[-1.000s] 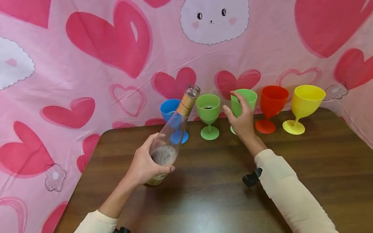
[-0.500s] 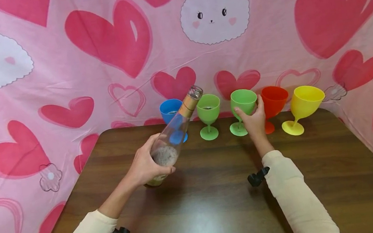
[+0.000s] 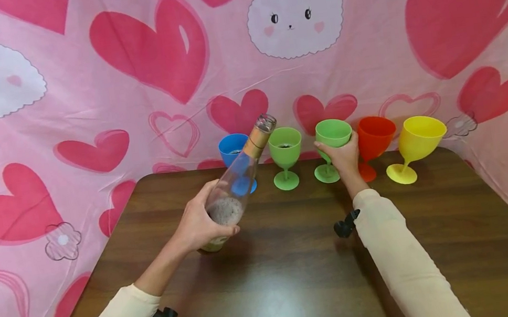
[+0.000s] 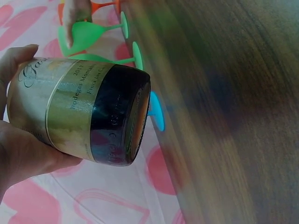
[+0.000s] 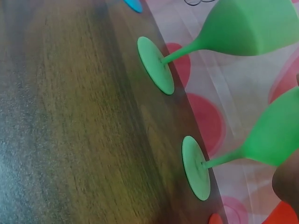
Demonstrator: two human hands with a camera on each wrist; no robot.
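Note:
In my left hand (image 3: 202, 220) I grip a clear glass wine bottle (image 3: 235, 188) around its lower body. It leans with its gold-collared neck up to the right, and foamy liquid shows inside. The left wrist view catches its label (image 4: 70, 107) and dark base. My right hand (image 3: 345, 158) holds the right-hand green goblet (image 3: 333, 134) by its bowl, thumb on the near left side and fingers on the right, partly hidden. That goblet stands upright. To its left stands another green goblet (image 3: 285, 148) with dark liquid in it.
A blue goblet (image 3: 229, 147), partly behind the bottle, also holds dark liquid. Right of my right hand stand a red goblet (image 3: 376, 135) and a yellow goblet (image 3: 418, 138). The row lines the back edge of the brown wooden table (image 3: 268, 273), before a pink heart-print cloth (image 3: 230, 40).
My right hand has come from in front of the right-hand green goblet round to its right side and now holds the bowl. The left hand and bottle stay nearly still.

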